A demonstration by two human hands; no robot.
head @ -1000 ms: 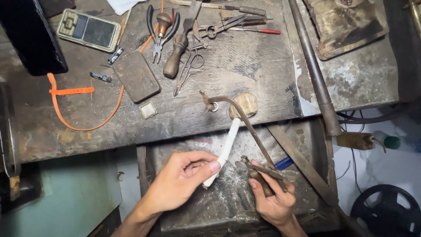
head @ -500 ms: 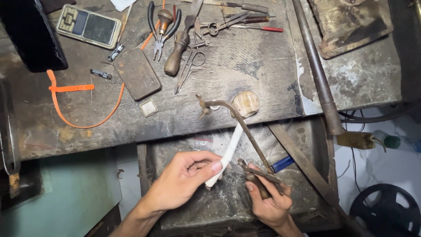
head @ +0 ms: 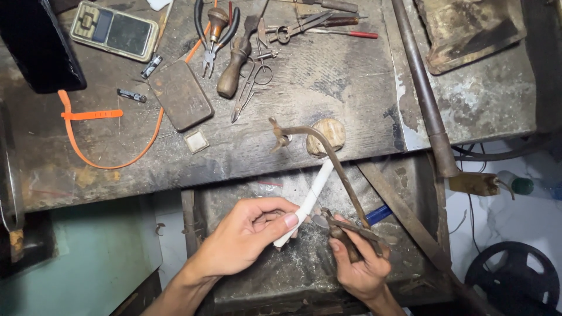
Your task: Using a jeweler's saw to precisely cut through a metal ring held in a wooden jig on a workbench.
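Observation:
My left hand (head: 246, 237) grips the lower end of a white rod (head: 308, 201) that slants up toward a round wooden bench peg (head: 328, 136) at the bench's front edge. My right hand (head: 360, 266) is closed around the handle of a rusty saw frame (head: 328, 158). The frame arcs up and left over the white rod to a clamp near the bench edge. Both hands hover over a dirty metal tray (head: 304, 275) below the bench.
On the worn wooden bench (head: 328, 76) lie a small digital scale (head: 115, 30), pliers (head: 216, 35), a wooden-handled tool (head: 231, 67), scissors, a dark flat block (head: 180, 95) and an orange strap (head: 99, 140). A rusty pipe (head: 421, 88) runs down the right.
The hands with the white rod and the saw frame have hardly shifted. The view moved slightly.

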